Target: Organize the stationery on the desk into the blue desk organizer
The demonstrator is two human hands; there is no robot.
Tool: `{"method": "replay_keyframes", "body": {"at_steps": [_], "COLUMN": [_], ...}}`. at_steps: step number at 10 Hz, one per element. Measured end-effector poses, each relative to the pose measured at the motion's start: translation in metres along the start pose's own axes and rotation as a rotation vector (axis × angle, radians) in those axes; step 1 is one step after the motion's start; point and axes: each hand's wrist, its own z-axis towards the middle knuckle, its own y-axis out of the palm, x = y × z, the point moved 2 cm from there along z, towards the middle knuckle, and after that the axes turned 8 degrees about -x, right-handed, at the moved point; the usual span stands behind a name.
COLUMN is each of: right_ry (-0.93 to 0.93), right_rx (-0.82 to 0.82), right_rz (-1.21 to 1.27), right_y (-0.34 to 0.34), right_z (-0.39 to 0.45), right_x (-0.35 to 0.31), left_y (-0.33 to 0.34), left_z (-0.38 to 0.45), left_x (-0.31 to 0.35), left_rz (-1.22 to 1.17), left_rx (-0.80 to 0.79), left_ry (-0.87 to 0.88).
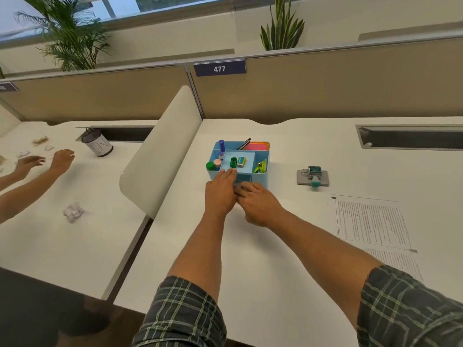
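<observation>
We had both hands at the front of the organizer (260, 171), low against its drawer (244, 178), and we judged that this was why they sat so close together: one to steady the box, the other to work something small at the drawer's mouth. Our left hand (221, 194) lay flat, fingers straight and together, tips resting on the front rim just above the drawer. Our right hand (259, 204) touched it on the right, fingers bent down at the drawer front around something small and grey; whether they pinched an item or only pushed the drawer we could not tell. Just beyond the left fingertips, the middle tray held a green sharpener (233, 162) and a small box (241, 162). Further out stood a glue stick (221, 149), a pen (243, 144) and sticky notes (256, 146); clips (261, 166) lay beyond the right hand. Well to the right of that hand, a stamp (313, 177) rested on the desk (288, 246), not yet in the organizer, with printed sheets (370, 224) nearer us
</observation>
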Motion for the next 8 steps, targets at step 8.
{"method": "replay_keyframes", "body": {"at_steps": [8], "right_ry": [0.195], "right_rx": [0.016], "right_rz": [0.301], "right_y": [0.017], "right_z": [-0.038], "right_x": [0.022], "left_y": [0.028], "left_z": [-0.038], "left_x": [0.015], "left_rz": [0.015], "left_rx": [0.126], "left_ry": [-0.051]}}
